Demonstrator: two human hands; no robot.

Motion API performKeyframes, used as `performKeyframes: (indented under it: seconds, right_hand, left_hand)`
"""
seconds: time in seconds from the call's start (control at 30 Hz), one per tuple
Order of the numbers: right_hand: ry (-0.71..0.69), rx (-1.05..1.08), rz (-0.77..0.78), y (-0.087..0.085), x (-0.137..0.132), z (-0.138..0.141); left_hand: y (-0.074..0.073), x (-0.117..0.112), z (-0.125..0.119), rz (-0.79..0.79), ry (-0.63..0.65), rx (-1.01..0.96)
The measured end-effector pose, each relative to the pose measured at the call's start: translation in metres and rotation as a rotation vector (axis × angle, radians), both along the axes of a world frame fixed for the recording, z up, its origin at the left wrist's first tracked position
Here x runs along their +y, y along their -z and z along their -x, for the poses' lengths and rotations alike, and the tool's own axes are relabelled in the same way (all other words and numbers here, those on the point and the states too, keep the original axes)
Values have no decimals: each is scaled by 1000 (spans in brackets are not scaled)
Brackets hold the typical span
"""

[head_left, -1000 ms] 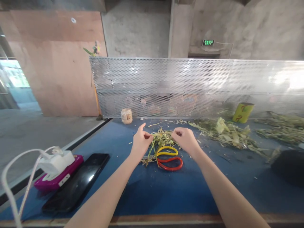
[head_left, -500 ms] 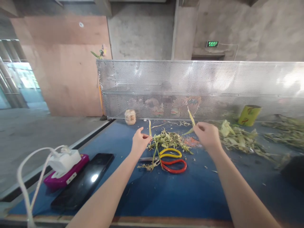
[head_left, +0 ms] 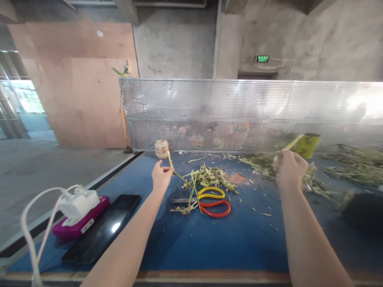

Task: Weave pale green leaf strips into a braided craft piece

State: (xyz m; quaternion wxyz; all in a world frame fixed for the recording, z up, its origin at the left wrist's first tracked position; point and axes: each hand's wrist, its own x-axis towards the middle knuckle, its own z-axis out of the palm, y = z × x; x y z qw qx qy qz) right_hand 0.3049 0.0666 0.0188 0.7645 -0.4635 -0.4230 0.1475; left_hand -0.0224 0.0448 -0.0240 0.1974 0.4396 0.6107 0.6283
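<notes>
Between finger and thumb, my left hand (head_left: 162, 176) pinches a thin yellow-green husk strip (head_left: 170, 158), its upper end sticking up and a stem trailing toward the middle. My right hand (head_left: 291, 169) is closed, slightly blurred, round a longer pale husk strip (head_left: 293, 142) pointing up and right. That hand is over a pile of husk leaves (head_left: 259, 164), partly hiding it. Scissors (head_left: 216, 208) with one yellow and one red handle lie between my arms, blades to the left. Behind them is a heap of green-yellow plant scraps (head_left: 209, 175); some stems cross the blades.
At left are a black phone (head_left: 101, 229) and a magenta power strip (head_left: 80, 221) with white plugs and cables. A roll of twine (head_left: 161, 148) and a yellow-green cylinder (head_left: 309, 146) stand before the perforated metal screen (head_left: 185, 99). A dark object (head_left: 363, 213) sits far right.
My right hand has moved right with its strip, from beside the scrap heap to over the husk pile. My left hand has shifted left, still pinching its strip.
</notes>
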Motion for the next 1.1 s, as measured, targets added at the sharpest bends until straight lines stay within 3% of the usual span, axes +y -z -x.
performKeyframes:
  seconds: [0.03,0.1,0.2,0.27,0.3,0.37,0.53,0.8,1.1]
  right_hand:
    - [-60,131,-40,-1,1,-1]
    - [-302,178,-2,-4,0,1]
    - [-917,-157,327,-3,-7,19]
    - [-1168,-328,407,2,-11,38]
    - [-1218,-361,407,5,-13,49]
    - [-1259,-423,444,14,-15,69]
    - [-1188,-511,471,32,-17,99]
    - [-1121,-537,505,37,-16,102]
    - [-1137,-442,545,39,-15,105]
  left_hand:
    - [-1,0,-2,1,21,-20]
    - [-4,-3,-10,5,105,-50]
    - [-8,-9,-29,40,285,-55]
    - [-10,-14,-40,73,381,-46]
    - [-10,-16,-45,83,413,-38]
    - [-8,-18,-52,88,461,-15]
    - [0,-17,-60,75,514,2]
    - [-1,-22,-68,51,549,-25]
    - [-2,-24,-72,101,569,-277]
